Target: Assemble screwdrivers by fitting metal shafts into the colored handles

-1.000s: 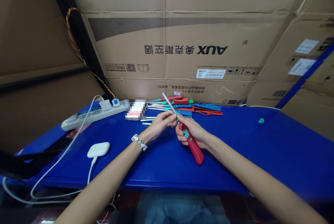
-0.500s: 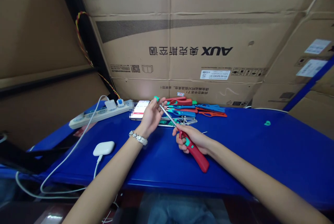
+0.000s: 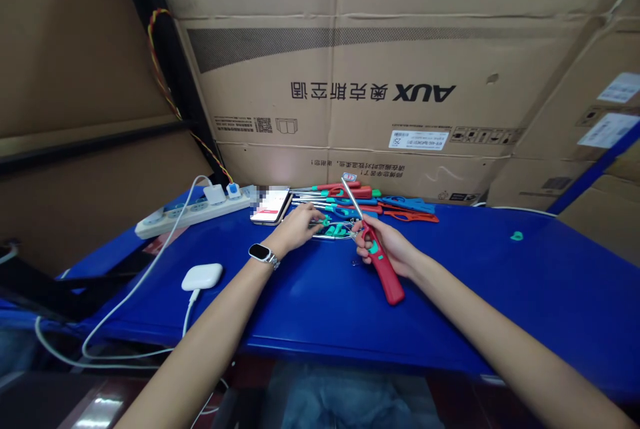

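Note:
My right hand (image 3: 393, 247) is wrapped around a red long-necked lighter (image 3: 386, 277) with a green trigger. The lighter's bare metal tube slants up and to the left, with its handle end pointing towards me. Over the left part of the pile, my left hand (image 3: 295, 226) reaches down, fingers bent. At its fingertips is a small green plastic piece (image 3: 326, 221); the exact grip is partly hidden. Just right of those fingers lie more green plastic pieces (image 3: 339, 231) in a clear tray. Behind them several red and blue lighters (image 3: 360, 202) are heaped together.
A phone (image 3: 271, 205) lies left of the lighters. Blue and orange handles (image 3: 410, 216) are to the right. One loose green piece (image 3: 517, 236) sits farther right. A power strip (image 3: 195, 210) and a white earphone case (image 3: 202, 276) with cable occupy the left. Cardboard (image 3: 370, 49) walls the back.
My left hand has turned palm down and lowered from the lighter's tip to the green pieces. The lighter in my right hand has tilted more upright, its tube now apart from my left hand.

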Available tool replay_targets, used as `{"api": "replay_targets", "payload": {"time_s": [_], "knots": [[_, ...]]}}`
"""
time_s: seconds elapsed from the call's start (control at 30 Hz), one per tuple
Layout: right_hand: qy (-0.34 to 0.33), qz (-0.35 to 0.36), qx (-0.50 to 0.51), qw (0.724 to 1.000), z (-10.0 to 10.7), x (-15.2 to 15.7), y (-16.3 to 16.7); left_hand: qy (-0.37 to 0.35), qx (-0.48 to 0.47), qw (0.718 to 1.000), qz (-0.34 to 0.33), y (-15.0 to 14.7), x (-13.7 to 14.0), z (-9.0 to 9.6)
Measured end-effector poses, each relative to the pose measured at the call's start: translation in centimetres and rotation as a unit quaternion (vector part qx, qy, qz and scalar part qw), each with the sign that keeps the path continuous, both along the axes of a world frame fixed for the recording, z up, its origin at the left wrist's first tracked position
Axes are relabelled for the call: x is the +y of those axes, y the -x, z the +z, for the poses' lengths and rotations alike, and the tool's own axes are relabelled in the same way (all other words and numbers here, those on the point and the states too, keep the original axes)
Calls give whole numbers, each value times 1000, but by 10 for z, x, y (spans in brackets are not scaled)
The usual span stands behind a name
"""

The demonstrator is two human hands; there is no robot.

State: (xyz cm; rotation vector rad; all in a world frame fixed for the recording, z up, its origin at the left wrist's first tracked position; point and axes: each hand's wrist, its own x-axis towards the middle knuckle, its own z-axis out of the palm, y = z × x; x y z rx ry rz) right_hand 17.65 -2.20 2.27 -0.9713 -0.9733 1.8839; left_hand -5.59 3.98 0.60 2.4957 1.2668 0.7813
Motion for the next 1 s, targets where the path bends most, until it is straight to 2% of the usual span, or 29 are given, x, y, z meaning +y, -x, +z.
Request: {"api": "replay_targets", "payload": {"time_s": [0.1,0.23,0.37,0.47,0.57,0.73,0.9,1.0], "knots": [[-5,7,19,1000,-1,-1,1,-9,-21,1000,5,-2,-3,2],[-38,8,66,997,-2,-1,2,31,-192,981,-25,-21,-15,6],[-170,-34,-6,985,-8,0,5,134,-326,930,-104,-53,-34,8],[-282,-57,-88,954,-15,3,6,191,-377,901,-99,-66,-43,11],[-342,-56,-96,933,-20,5,8,240,-414,873,-92,-66,-46,14],[-366,-56,-105,923,-21,1,13,279,-461,838,-82,-59,-41,15],[-336,-59,-192,920,-18,-4,12,213,-503,837,-25,-49,-32,18],[-349,-53,-220,909,-17,-4,11,225,-511,829,-36,-45,-30,19]]}}
